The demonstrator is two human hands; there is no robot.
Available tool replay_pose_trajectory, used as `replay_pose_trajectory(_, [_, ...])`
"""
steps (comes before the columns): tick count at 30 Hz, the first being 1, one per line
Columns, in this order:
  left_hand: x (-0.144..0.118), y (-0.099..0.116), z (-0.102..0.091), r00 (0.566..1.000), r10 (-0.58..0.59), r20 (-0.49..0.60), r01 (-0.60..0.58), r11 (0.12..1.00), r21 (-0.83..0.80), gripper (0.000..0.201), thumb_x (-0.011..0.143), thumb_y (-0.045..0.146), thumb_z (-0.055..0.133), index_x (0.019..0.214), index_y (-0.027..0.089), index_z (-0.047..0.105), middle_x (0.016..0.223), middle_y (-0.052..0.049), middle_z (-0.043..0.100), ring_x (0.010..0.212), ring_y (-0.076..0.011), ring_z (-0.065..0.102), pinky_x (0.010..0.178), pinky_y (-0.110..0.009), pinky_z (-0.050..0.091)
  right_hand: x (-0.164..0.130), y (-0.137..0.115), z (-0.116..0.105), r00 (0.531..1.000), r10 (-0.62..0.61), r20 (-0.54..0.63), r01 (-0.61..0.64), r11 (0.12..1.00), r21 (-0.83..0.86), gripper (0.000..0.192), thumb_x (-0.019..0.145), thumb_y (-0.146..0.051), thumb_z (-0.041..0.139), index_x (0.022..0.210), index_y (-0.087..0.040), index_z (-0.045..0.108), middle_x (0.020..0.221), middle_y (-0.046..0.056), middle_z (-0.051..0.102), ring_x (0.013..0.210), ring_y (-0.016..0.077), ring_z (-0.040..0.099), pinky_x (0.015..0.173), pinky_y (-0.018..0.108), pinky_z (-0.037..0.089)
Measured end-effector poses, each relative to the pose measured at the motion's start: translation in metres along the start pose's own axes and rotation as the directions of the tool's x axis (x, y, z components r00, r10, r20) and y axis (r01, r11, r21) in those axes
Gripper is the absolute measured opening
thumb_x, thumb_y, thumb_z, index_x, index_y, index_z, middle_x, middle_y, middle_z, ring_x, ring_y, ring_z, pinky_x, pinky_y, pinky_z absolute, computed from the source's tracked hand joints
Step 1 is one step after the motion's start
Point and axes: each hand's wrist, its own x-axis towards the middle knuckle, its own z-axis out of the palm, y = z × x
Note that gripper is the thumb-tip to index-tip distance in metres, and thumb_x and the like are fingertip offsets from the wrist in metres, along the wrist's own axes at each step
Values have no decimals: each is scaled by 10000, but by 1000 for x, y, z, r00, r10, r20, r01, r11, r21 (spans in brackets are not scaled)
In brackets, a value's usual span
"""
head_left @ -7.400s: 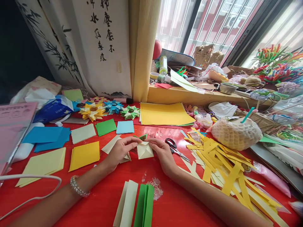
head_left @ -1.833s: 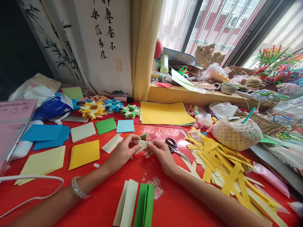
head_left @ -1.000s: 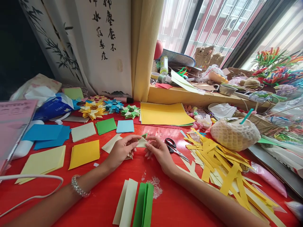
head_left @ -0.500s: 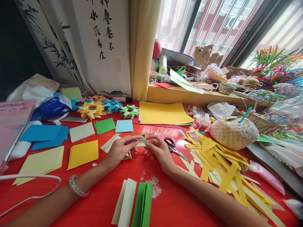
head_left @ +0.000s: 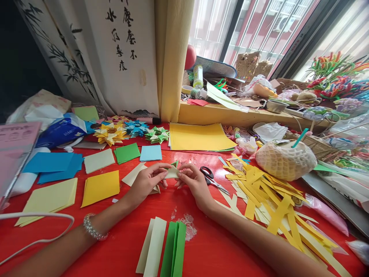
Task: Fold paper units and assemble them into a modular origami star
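A small folded cream paper piece (head_left: 172,173) is pinched between the fingertips of both hands above the red table (head_left: 123,238). My left hand (head_left: 147,181) grips its left side, and my right hand (head_left: 193,181) grips its right side. A small green folded piece (head_left: 174,164) lies just behind it. Under my left hand rests another cream sheet (head_left: 133,175). Folded cream and green strips (head_left: 163,250) lie near the table's front edge.
Scissors (head_left: 211,179) lie right of my right hand, beside a heap of yellow paper strips (head_left: 268,196). Coloured paper squares (head_left: 100,186) cover the left. Folded paper stars (head_left: 131,131) and a yellow sheet stack (head_left: 198,137) sit at the back. A netted bundle (head_left: 285,159) is at right.
The cream piece, lying flat and wide under my fingers 7.4 s ago, is now folded small and lifted between both hands' fingertips. The hands stay in nearly the same spot.
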Motion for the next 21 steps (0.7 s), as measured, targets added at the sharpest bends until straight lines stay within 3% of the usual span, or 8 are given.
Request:
replay_pose_trajectory(7, [0, -1, -2, 1000, -28, -1, 28, 999, 26, 191, 773, 284, 496, 884, 173, 605, 610, -1, 602, 612, -151, 577, 588, -250, 450, 1, -1, -1, 999, 40, -4, -40, 999, 5, 75, 751, -260, 553, 779, -191, 539, 664, -16, 555, 564, 119, 575, 572, 259, 485])
replay_pose_trajectory(17, [0, -4, -3, 1000, -26, -13, 27, 998, 55, 232, 767, 293, 518, 930, 178, 636, 651, -7, 623, 641, -151, 586, 573, -236, 446, 2, -2, -1, 995, 98, 1, -98, 994, 38, 103, 734, -252, 566, 812, -191, 594, 673, -7, 604, 576, 124, 580, 606, 272, 499])
replay_pose_trajectory(21, [0, -5, -4, 1000, 13, 15, -14, 997, 72, 223, 763, 272, 515, 907, 169, 650, 771, -28, 622, 659, -146, 580, 578, -235, 452, 2, -3, -1, 991, 133, 14, -133, 990, 38, 130, 728, -241, 564, 825, -184, 629, 645, -3, 622, 591, 134, 593, 613, 274, 499])
